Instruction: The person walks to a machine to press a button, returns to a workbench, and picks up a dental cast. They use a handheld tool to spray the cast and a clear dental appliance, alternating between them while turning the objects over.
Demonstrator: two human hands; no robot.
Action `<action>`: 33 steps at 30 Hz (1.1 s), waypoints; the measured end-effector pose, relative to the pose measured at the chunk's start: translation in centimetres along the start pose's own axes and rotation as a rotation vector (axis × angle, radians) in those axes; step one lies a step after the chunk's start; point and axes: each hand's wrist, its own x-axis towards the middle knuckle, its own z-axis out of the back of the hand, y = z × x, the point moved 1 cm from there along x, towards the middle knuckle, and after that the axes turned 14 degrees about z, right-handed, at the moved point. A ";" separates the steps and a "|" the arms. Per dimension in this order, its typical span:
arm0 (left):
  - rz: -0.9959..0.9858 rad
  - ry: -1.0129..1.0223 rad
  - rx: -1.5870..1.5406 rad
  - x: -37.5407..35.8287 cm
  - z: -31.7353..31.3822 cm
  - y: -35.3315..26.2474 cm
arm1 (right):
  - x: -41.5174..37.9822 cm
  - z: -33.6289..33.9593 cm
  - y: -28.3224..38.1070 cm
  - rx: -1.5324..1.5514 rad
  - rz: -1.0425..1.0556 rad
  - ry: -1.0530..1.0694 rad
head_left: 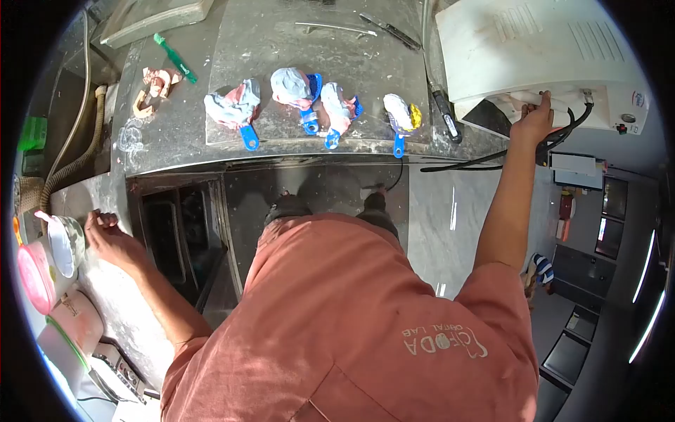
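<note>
My right hand (534, 121) is up at the white machine (541, 56), its grip closed on the front lip. My left hand (105, 235) rests beside the mixing bowl (67, 243) on the side surface (119, 309), fingers curled, holding nothing. Four blue-handled impression trays (309, 98) lie ahead.

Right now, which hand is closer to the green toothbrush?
The left hand. It rests on the side counter by a bowl, below the green toothbrush. The right hand is far across the bench, touching the white machine.
</note>
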 end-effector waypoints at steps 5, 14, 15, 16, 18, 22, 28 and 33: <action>0.223 0.169 -0.113 -2.9 -4.4 1.0 | -4.0 -0.2 4.3 0.463 -0.197 0.136; 0.163 0.219 -0.064 -6.9 -10.4 -5.8 | -12.6 -0.6 10.6 0.988 -0.307 0.928; 0.180 0.204 -0.072 -7.6 -10.2 -6.8 | -13.9 -1.1 11.6 0.929 -0.278 1.020; 0.183 0.202 -0.037 -7.8 -9.5 -7.3 | -15.4 -1.6 12.3 0.826 -0.292 1.057; 0.169 0.172 -0.002 -8.7 -8.6 -7.7 | -17.7 -2.1 11.8 0.917 -0.418 1.265; 0.068 0.250 0.283 -8.9 -9.4 -8.7 | -21.4 -3.8 13.5 0.969 -0.371 1.267; -0.476 0.348 0.831 -1.1 -13.3 -7.6 | -22.9 -4.6 15.9 0.915 -0.331 1.206; -0.726 0.567 1.003 6.1 -17.4 -4.3 | -25.0 -5.5 17.3 0.769 -0.263 1.057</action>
